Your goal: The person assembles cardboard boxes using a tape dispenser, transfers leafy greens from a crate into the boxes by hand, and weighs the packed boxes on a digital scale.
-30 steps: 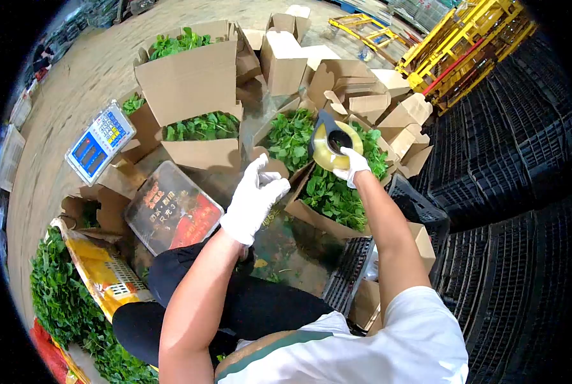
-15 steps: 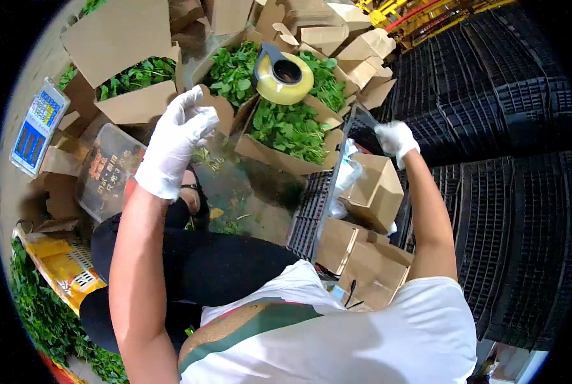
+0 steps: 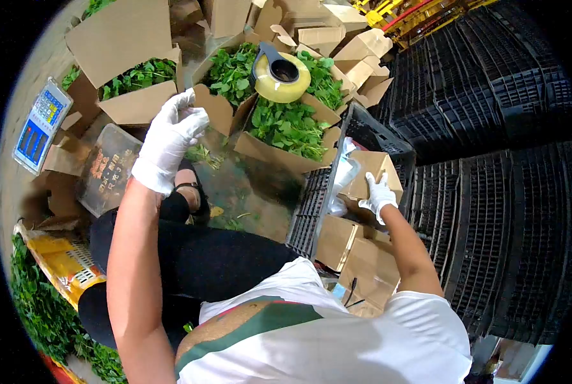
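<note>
My right hand (image 3: 380, 197), in a white glove, lies with its fingers spread against a brown cardboard box (image 3: 355, 185) in the black plastic crate (image 3: 308, 208). Beside that box is crumpled clear plastic (image 3: 342, 176). My left hand (image 3: 170, 137), also gloved in white, is raised over the floor, fingers loosely curled with a gap between thumb and fingers; nothing shows in it. Beyond it, a tape dispenser with a roll of yellowish tape (image 3: 292, 88) rests on an open carton filled with leafy greens (image 3: 289, 128).
Another carton of greens (image 3: 138, 77) stands at the upper left, near a blue-screened scale display (image 3: 41, 125) and a translucent plastic lid (image 3: 106, 176). Stacked black crates (image 3: 484, 230) line the right side. More cardboard boxes (image 3: 369, 269) lie by my lap; leafy greens (image 3: 36, 301) fill the lower left.
My right hand has come down and inward from the crate's far edge to the cardboard box, and its fingers have spread. My left hand has shifted slightly left and down.
</note>
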Motion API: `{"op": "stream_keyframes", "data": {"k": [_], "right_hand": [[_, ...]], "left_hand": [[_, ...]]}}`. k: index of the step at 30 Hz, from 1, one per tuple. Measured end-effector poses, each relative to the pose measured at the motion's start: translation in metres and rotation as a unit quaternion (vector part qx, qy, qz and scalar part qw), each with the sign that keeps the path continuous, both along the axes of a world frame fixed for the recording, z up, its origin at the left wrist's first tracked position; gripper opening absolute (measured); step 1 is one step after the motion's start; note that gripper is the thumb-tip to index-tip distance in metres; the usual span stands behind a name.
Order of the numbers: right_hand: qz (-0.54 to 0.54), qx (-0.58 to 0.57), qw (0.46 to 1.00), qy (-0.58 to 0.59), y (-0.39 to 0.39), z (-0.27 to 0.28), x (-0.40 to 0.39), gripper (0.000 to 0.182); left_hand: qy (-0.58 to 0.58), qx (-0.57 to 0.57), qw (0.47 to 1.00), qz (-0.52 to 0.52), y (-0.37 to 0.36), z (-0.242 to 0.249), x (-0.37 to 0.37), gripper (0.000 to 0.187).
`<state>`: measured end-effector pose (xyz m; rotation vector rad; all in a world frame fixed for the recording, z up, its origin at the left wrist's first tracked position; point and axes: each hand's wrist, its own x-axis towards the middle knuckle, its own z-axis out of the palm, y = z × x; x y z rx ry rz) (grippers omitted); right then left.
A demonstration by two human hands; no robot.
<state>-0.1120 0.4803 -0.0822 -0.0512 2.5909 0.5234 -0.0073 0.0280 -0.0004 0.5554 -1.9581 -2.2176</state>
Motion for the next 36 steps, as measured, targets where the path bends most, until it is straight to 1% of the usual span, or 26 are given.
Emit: {"op": "stream_keyframes", "data": {"k": [1, 3, 5, 7, 8, 9, 11, 13, 14, 15, 17, 18, 19, 20, 22, 23, 24, 25, 27, 29, 30, 31, 33, 34, 35, 36], "right_hand": [[0.003, -0.002, 1.0, 0.002, -0.001, 0.0, -0.003, 0.092], [0.004, 0.036, 0.996, -0.078, -0.01, 0.005, -0.014, 0.088], [0.037, 0.043, 0.984, -0.171, -0.026, 0.02, -0.04, 0.05], [0.08, -0.067, 0.994, 0.019, -0.03, 0.015, -0.063, 0.04], [0.082, -0.114, 0.988, 0.066, -0.03, 0.012, -0.079, 0.036], [0.02, -0.159, 0.98, 0.116, -0.044, 0.019, -0.091, 0.033], [-0.001, -0.229, 0.956, 0.186, -0.05, 0.018, -0.116, 0.028], [-0.074, -0.315, 0.925, 0.199, -0.044, 0.0, -0.151, 0.027], [-0.089, -0.334, 0.914, 0.211, -0.033, -0.017, -0.174, 0.026], [-0.056, -0.277, 0.936, 0.209, -0.039, -0.009, -0.183, 0.027], [-0.092, -0.249, 0.936, 0.23, -0.039, -0.024, -0.211, 0.027], [-0.11, -0.227, 0.939, 0.232, -0.041, -0.025, -0.222, 0.028], [-0.13, -0.247, 0.932, 0.234, -0.042, -0.028, -0.231, 0.027], [-0.136, -0.264, 0.921, 0.25, -0.042, -0.034, -0.24, 0.027], [-0.136, -0.259, 0.92, 0.262, -0.049, -0.038, -0.26, 0.028], [-0.121, -0.33, 0.89, 0.291, -0.045, -0.053, -0.272, 0.031], [-0.11, -0.336, 0.884, 0.307, -0.038, -0.066, -0.287, 0.032], [-0.099, -0.344, 0.876, 0.323, -0.052, -0.063, -0.291, 0.034], [-0.204, -0.397, 0.858, 0.253, -0.076, -0.05, -0.288, 0.038], [-0.268, -0.455, 0.841, 0.122, -0.048, -0.085, -0.322, 0.033], [-0.224, -0.438, 0.856, 0.16, 0.001, -0.146, -0.358, 0.023], [-0.1, -0.169, 0.96, 0.201, -0.021, -0.115, -0.348, 0.018], [-0.113, -0.167, 0.943, 0.266, -0.027, -0.093, -0.341, 0.021], [-0.143, -0.132, 0.937, 0.29, -0.029, -0.08, -0.345, 0.022], [-0.109, -0.173, 0.918, 0.339, -0.015, -0.072, -0.349, 0.02], [-0.13, -0.183, 0.909, 0.351, -0.006, -0.059, -0.357, 0.02]], "left_hand": [[-0.001, 0.014, 1.0, 0.012, 0.002, 0.002, 0.0, 0.043], [0.033, 0.042, 0.999, -0.011, -0.001, 0.002, -0.001, 0.044], [0.031, 0.012, 0.999, -0.008, -0.005, 0.015, 0.004, 0.043], [0.072, 0.051, 0.996, 0.006, -0.014, 0.041, 0.014, 0.042], [0.079, 0.056, 0.995, 0.025, -0.024, 0.051, 0.02, 0.042], [0.085, 0.062, 0.993, 0.043, -0.038, 0.059, 0.028, 0.042], [0.07, 0.021, 0.99, 0.12, -0.075, 0.061, 0.049, 0.04], [0.037, -0.022, 0.974, 0.221, -0.11, 0.051, 0.074, 0.041], [0.024, -0.004, 0.974, 0.224, -0.143, 0.03, 0.099, 0.042], [0.011, 0.013, 0.974, 0.228, -0.176, 0.009, 0.126, 0.042], [-0.043, 0.063, 0.942, 0.328, -0.2, -0.008, 0.168, 0.044], [-0.075, 0.04, 0.941, 0.328, -0.216, -0.022, 0.193, 0.045], [-0.108, 0.017, 0.938, 0.329, -0.232, -0.035, 0.22, 0.047], [-0.118, 0.039, 0.932, 0.34, -0.246, -0.045, 0.246, 0.046], [-0.135, 0.051, 0.914, 0.378, -0.262, -0.052, 0.282, 0.046], [-0.144, 0.041, 0.902, 0.405, -0.265, -0.05, 0.29, 0.045], [-0.152, 0.041, 0.864, 0.478, -0.256, -0.041, 0.281, 0.044], [-0.174, 0.032, 0.857, 0.483, -0.252, -0.032, 0.276, 0.044], [-0.2, 0.018, 0.834, 0.514, -0.255, -0.031, 0.282, 0.042], [-0.211, 0.02, 0.844, 0.492, -0.264, -0.032, 0.298, 0.039], [-0.219, 0.021, 0.858, 0.463, -0.266, -0.032, 0.305, 0.037], [-0.222, 0.023, 0.855, 0.468, -0.264, -0.032, 0.308, 0.037], [-0.216, 0.018, 0.837, 0.502, -0.265, -0.033, 0.308, 0.033], [-0.216, 0.029, 0.845, 0.489, -0.259, -0.025, 0.3, 0.033], [-0.217, 0.029, 0.846, 0.486, -0.263, -0.03, 0.304, 0.033], [-0.209, 0.005, 0.851, 0.481, -0.268, -0.038, 0.314, 0.033]]}}
